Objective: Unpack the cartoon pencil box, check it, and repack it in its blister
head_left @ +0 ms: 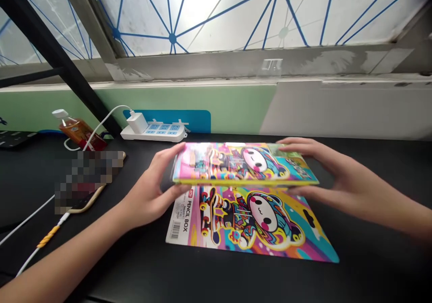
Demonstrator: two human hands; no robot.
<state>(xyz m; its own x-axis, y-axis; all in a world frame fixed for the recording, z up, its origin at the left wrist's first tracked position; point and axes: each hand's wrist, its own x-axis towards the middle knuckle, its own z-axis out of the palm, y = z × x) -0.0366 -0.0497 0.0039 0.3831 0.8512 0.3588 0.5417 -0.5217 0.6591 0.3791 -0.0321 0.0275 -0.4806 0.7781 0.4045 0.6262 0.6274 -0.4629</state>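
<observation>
Both hands hold a colourful cartoon-printed pencil box [241,164] by its short ends, a little above the desk. It has a yellow edge along the side nearest me. My left hand [151,187] grips the left end, with the fingers on top and the thumb along the near edge. My right hand [320,170] has the right end, its fingers spread over the top. Beneath the box, a printed card sleeve labelled PENCIL BOX [251,231] lies flat on the desk, its far part hidden by the box.
The black desk [216,276] runs across the view. To the left lie a phone with a pixelated screen [87,181] and a white cable with a yellow section [47,237]. Behind stand a white power strip [153,132] with a plugged-in charger and a bottle of amber liquid [77,130].
</observation>
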